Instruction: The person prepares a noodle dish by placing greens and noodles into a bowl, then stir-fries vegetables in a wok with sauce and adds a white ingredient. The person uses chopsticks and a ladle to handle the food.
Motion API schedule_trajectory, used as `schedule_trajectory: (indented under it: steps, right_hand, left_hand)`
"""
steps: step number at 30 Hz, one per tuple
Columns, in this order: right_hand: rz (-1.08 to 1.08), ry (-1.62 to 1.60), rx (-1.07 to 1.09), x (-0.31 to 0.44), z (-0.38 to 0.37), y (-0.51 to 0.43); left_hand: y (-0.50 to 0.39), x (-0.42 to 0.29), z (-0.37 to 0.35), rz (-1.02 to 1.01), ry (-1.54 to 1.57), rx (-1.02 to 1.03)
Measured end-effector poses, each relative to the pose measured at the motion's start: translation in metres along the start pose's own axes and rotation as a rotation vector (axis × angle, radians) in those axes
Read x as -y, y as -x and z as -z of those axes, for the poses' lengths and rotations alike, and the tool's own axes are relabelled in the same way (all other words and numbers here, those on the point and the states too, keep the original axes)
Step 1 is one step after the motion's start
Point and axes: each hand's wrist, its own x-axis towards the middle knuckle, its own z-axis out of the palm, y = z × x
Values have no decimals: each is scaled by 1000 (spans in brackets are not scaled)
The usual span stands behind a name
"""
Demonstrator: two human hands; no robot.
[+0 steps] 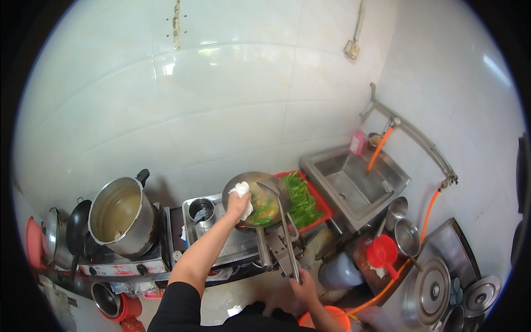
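Note:
A metal wok with a long metal handle holds broth with green leaves and orange bits. My left hand grips a bunched white cloth at the wok's left side; where its fingers meet the rim is hidden. In my right hand is the lower end of a long-handled metal wok utensil. Its head lies over the wok, near the far right part of the broth; whether it is a ladle or a spatula is unclear.
Left of the wok, a steel cup stands on a metal tray. A large pot sits on a gas stove. Rightward are a red basket of leafy greens, a steel sink and an orange hose.

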Motion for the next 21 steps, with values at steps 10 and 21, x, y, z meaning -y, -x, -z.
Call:
schedule_trajectory:
  steps: [10, 21]
  right_hand:
    - [-25, -135, 39, 1, 48, 11]
    - [129, 316, 273, 26, 70, -40]
  left_hand:
    - [-35, -38, -37, 141, -1268, 190]
    - [118, -98, 12, -488, -565, -103]
